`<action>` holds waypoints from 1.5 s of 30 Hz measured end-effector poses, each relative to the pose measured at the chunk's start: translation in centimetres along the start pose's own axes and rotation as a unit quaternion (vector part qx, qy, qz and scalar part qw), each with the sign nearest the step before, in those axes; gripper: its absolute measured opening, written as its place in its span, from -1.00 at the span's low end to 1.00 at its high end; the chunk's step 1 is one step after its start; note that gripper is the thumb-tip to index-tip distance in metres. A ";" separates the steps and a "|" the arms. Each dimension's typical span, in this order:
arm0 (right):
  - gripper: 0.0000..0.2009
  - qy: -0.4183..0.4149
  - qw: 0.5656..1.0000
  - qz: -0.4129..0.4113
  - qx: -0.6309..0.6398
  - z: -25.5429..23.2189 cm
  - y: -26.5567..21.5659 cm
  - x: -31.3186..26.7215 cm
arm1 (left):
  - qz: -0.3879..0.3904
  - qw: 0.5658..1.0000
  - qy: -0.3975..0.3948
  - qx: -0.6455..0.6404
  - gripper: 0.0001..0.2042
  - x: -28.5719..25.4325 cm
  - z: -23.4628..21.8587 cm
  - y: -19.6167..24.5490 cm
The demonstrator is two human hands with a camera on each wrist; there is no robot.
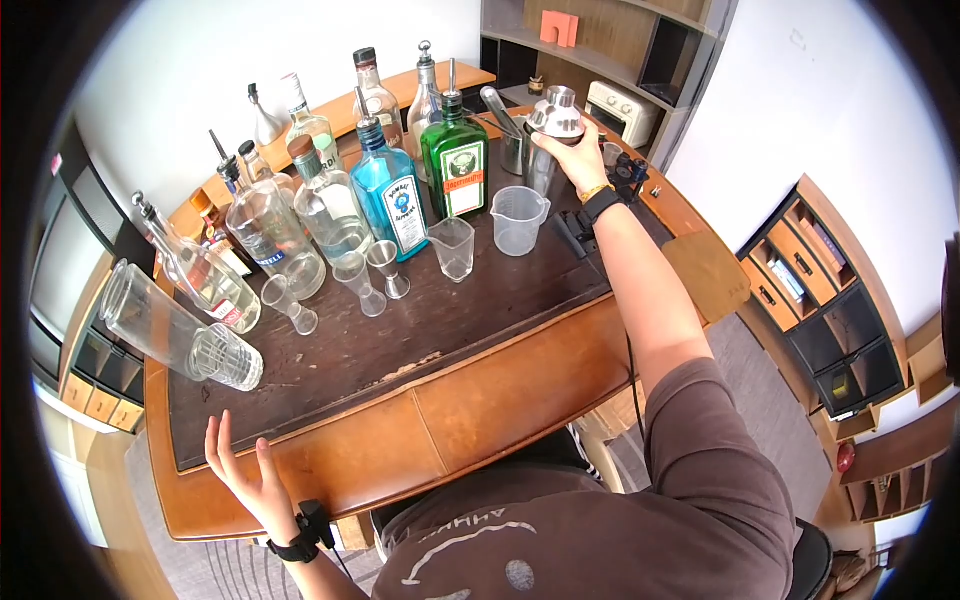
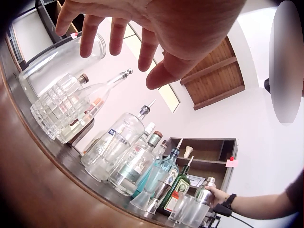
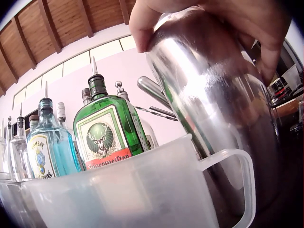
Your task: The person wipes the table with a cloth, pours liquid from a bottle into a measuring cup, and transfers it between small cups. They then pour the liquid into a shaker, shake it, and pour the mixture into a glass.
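Note:
My right hand grips a metal cocktail shaker near its top, at the back right of the desk. In the right wrist view the shiny shaker body leans slightly, with fingers and thumb around its upper part. A frosted plastic measuring jug stands just in front of it, and a green liquor bottle is to its left. My left hand hovers at the desk's front left edge, fingers spread and holding nothing. Nearest to it stands a cut-pattern glass, beside a tall clear glass vessel.
Several bottles crowd the back and left of the desk, among them a blue bottle. Before them stand a metal jigger, clear jiggers and a small glass beaker. A metal tin with bar tools adjoins the shaker.

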State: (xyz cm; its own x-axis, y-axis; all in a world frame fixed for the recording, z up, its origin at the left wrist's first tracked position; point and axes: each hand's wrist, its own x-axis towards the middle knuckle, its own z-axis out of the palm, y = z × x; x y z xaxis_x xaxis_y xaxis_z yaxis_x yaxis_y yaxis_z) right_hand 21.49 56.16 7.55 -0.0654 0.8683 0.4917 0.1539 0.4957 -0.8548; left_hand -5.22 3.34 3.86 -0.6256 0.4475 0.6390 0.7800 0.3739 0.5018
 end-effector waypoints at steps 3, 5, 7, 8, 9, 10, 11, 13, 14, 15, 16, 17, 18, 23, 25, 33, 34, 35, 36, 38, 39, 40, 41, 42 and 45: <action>0.13 0.001 1.000 -0.010 -0.007 -0.2 -0.7 -0.4 | -0.002 1.000 -0.002 -0.001 -0.53 0.0 0.0 0.0; 0.14 0.010 0.999 -0.021 -0.027 -0.2 -0.1 -0.2 | -0.002 1.000 -0.002 -0.001 -0.52 -0.1 -0.1 -0.1; 0.16 0.019 0.998 -0.032 -0.046 -0.2 0.6 -0.2 | -0.001 1.000 -0.002 -0.002 -0.52 -0.1 -0.1 0.0; 0.17 0.011 0.999 -0.029 -0.043 -0.3 0.7 -0.3 | -0.002 1.000 -0.002 -0.003 -0.51 -0.1 -0.1 0.0; 0.18 0.003 0.999 -0.026 -0.039 -0.3 0.8 -0.4 | -0.003 1.000 -0.001 -0.004 -0.51 -0.2 -0.1 0.1; 0.18 0.003 0.999 -0.027 -0.039 -0.3 1.2 -0.4 | -0.003 1.000 -0.001 -0.004 -0.51 -0.2 -0.1 0.1; 0.18 -0.015 0.999 -0.008 -0.035 -0.3 1.5 -0.3 | -0.002 1.000 -0.001 -0.003 -0.50 -0.2 -0.1 0.1; 0.17 -0.033 0.999 0.010 -0.030 -0.8 1.9 0.1 | 0.000 1.000 -0.001 -0.003 -0.50 -0.2 -0.2 0.1; 0.16 -0.052 0.998 0.018 -0.041 -1.1 1.6 0.4 | -0.001 1.000 -0.001 -0.002 -0.50 -0.2 -0.2 0.2; 0.15 -0.072 0.996 0.027 -0.053 -1.4 1.4 0.5 | -0.002 1.000 -0.002 -0.001 -0.49 -0.2 -0.2 0.2; 0.14 -0.062 0.994 0.029 -0.080 -1.6 1.2 0.7 | -0.002 1.000 -0.002 -0.001 -0.49 -0.3 -0.2 0.1; 0.14 -0.062 0.994 0.029 -0.080 -1.8 1.0 0.7 | -0.003 1.000 -0.002 0.000 -0.49 -0.3 -0.3 0.0; 0.14 -0.052 0.994 0.030 -0.089 -1.9 0.9 0.7 | -0.005 1.000 -0.001 0.001 -0.49 -0.4 -0.3 -0.1; 0.11 -0.069 0.993 0.010 -0.093 -2.8 1.9 2.0 | -0.007 1.000 0.005 0.002 -0.50 -0.5 -0.6 -0.4; 0.09 -0.074 0.990 0.020 -0.117 -3.1 2.2 2.5 | -0.011 1.000 0.007 0.007 -0.50 -0.5 -0.7 -0.3; 0.05 -0.037 0.996 -0.064 -0.041 -2.1 3.6 2.7 | -0.017 0.999 -0.025 -0.028 -0.38 1.0 -0.3 -1.7; 0.01 -0.024 0.994 -0.089 -0.058 -2.3 4.0 2.7 | -0.002 0.999 -0.032 -0.022 -0.33 1.5 -0.4 -2.2; -0.03 -0.015 0.991 -0.115 -0.071 -2.4 3.4 1.9 | 0.002 0.999 -0.038 -0.012 -0.29 2.1 -0.6 -2.3; -0.08 -0.030 0.993 -0.091 -0.063 -2.7 1.6 0.7 | 0.004 0.999 -0.033 -0.022 -0.25 2.7 -0.4 -3.2; -0.27 -0.080 0.993 -0.086 0.023 -3.2 0.5 -0.8 | -0.081 0.993 -0.005 -0.084 -0.24 3.4 0.7 -5.2; -0.36 -0.048 0.989 -0.124 -0.071 -3.7 4.5 0.8 | -0.113 0.989 0.003 -0.097 -0.20 3.8 1.5 -6.3; -0.42 -0.039 0.993 -0.108 0.008 -3.7 2.9 -0.8 | -0.146 0.982 0.016 -0.118 -0.13 4.2 2.7 -8.4; -0.37 -0.016 0.994 -0.105 0.004 -4.0 3.1 -1.4 | -0.185 0.973 0.022 -0.137 -0.05 4.7 3.9 -9.8; -0.27 0.029 0.997 -0.067 0.021 -4.0 3.3 -2.0 | -0.192 0.974 0.013 -0.123 0.01 5.3 4.9 -10.9; -0.17 0.072 0.991 0.097 0.051 -4.2 -0.3 -5.1 | -0.237 0.965 0.004 -0.113 0.10 7.2 6.9 -11.0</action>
State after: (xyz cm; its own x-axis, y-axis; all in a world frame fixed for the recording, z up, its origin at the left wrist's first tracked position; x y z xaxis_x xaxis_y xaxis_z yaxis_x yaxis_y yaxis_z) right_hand 25.90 51.49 6.02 0.0976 0.9394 0.3287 0.0481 0.3254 -0.9443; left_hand -18.40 8.07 -1.13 -0.9136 0.2627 0.3103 0.3898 0.3486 0.8524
